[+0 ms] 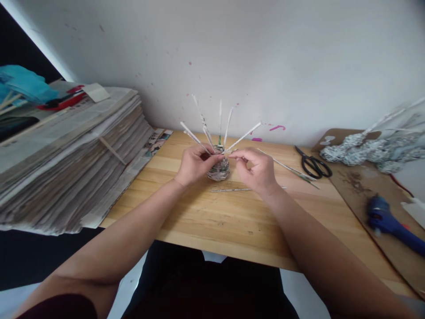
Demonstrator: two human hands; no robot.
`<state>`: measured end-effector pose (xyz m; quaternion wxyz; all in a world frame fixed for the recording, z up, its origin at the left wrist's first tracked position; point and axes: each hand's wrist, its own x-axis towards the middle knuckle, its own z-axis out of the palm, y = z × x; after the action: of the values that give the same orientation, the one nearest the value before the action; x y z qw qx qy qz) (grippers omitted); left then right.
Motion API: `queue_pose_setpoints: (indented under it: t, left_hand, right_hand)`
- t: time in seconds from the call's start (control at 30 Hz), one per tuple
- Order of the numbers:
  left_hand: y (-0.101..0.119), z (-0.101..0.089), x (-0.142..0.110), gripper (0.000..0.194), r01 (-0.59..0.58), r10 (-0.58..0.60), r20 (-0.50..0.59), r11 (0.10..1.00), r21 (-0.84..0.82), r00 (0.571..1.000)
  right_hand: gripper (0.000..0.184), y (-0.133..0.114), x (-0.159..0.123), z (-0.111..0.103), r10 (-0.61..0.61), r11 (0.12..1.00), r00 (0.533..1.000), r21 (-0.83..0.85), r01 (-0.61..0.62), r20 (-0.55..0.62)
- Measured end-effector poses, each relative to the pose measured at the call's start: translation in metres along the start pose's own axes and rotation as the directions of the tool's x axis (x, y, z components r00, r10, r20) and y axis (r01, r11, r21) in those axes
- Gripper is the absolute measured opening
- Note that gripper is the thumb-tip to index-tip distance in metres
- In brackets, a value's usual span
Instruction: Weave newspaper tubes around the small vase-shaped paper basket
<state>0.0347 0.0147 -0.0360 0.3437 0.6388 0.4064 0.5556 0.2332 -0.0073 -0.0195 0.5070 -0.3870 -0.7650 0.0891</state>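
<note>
Head view: the left hand point(193, 165) pinches a paper basket point(219, 172) on the bench point(199, 221); I can't tell if the right hand point(258, 168) holds anything.

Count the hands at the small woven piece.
2. The left hand holds the woven piece at its left side; the right hand is on its right, near the upper rim. No other hand shows.
</note>
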Motion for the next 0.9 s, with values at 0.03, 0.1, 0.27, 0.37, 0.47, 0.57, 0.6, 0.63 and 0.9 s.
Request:
queue_pose_setpoints:
  t: [0.03,0.1,0.27,0.37,0.47,0.57,0.6,0.63,0.9]
  left_hand:
    - [-0.001,-0.001,0.0,0.03,0.007,-0.007,0.0,1.0,-0.01,1.0]
    - [-0.001,-0.002,0.001,0.029,0.003,-0.003,0.012,1.0,-0.018,1.0]
    - [0.0,-0.005,0.003,0.028,-0.04,0.043,0.085,0.998,-0.038,0.995]
    - [0.0,-0.007,0.007,0.026,-0.071,0.077,0.153,0.996,-0.045,0.985]
    - [0.0,-0.008,0.013,0.028,-0.078,0.082,0.181,0.996,-0.034,0.98]
    - [-0.001,-0.008,0.017,0.03,-0.071,0.074,0.191,0.997,-0.022,0.979]
    - [-0.001,-0.007,0.018,0.03,-0.066,0.068,0.191,0.998,-0.019,0.979]
    - [0.0,-0.007,0.018,0.031,-0.058,0.061,0.188,0.998,-0.019,0.98]
    - [-0.003,-0.002,0.018,0.029,-0.043,0.048,0.135,0.998,-0.04,0.99]
  right_hand:
    - [0.026,0.0,0.0,0.001,0.03,1.0,0.999,0.007,-0.03,-0.022]
    - [0.016,0.0,0.0,0.003,0.13,0.989,0.991,0.069,-0.127,-0.034]
    - [0.023,0.002,0.002,0.011,0.38,0.844,0.92,0.37,-0.388,0.098]
    - [0.029,0.005,0.005,0.012,0.442,0.738,0.871,0.466,-0.489,0.214]
    - [0.03,0.007,0.006,0.012,0.469,0.691,0.845,0.488,-0.533,0.258]
    - [0.027,0.009,0.006,0.012,0.436,0.736,0.87,0.466,-0.491,0.229]
    - [0.024,0.009,0.005,0.012,0.418,0.76,0.884,0.451,-0.467,0.211]
    - [0.022,0.01,0.005,0.012,0.4,0.784,0.896,0.435,-0.444,0.194]
    - [0.01,0.01,0.005,0.012,0.338,0.864,0.933,0.352,-0.359,0.123]
